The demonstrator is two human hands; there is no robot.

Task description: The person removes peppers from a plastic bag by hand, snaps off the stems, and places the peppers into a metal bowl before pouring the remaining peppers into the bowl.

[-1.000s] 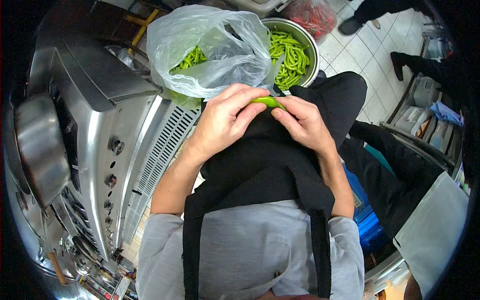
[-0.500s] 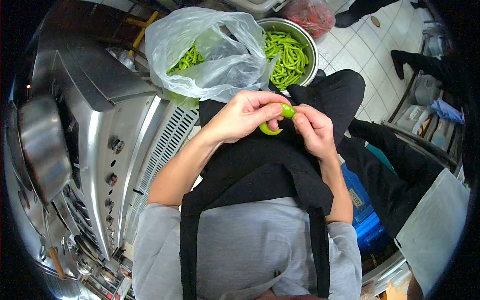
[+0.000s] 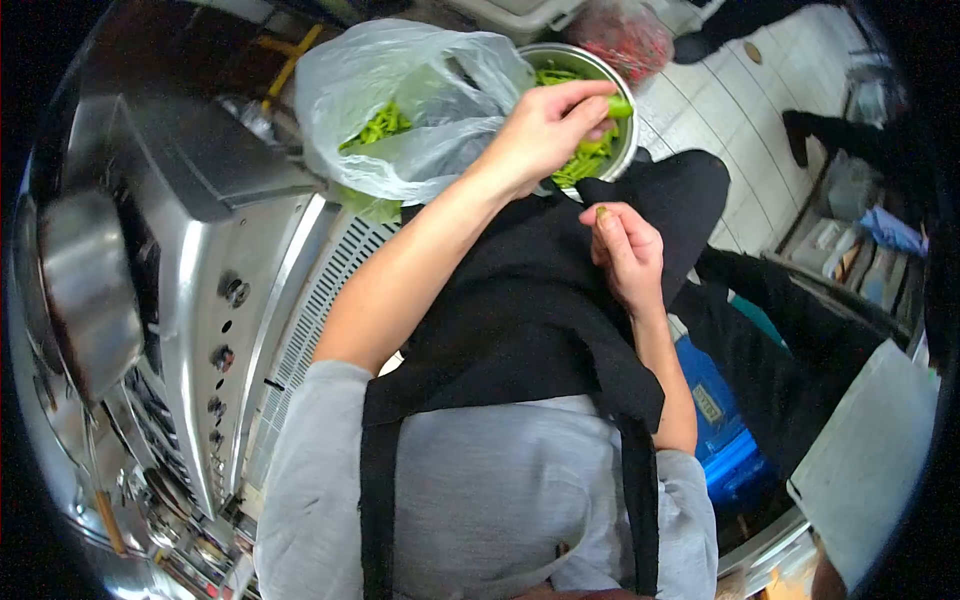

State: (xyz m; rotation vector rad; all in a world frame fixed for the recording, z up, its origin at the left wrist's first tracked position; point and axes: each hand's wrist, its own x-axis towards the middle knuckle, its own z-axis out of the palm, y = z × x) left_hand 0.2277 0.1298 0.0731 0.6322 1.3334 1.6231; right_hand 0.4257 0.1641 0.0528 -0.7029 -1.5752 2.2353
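Note:
My left hand reaches over the steel bowl, its fingers pinching a green chili pepper that shows beyond the fingertips. Below it, many green chili peppers lie in the bowl, partly covered from sight by the hand. Closer to my body, my right hand is closed, with a small greenish-brown stem between thumb and finger. Left of the bowl, a translucent plastic bag stands gaping, with more green peppers inside.
A steel stove with knobs runs along my left, a big pan on it. Behind the bowl sits a bag of red produce. A blue container is at my right, near another person's dark-clothed leg.
My hands have come apart. The left one has moved forward and right over the bowl with the pepper; the right one has stayed near my lap with a stem in its pinch.

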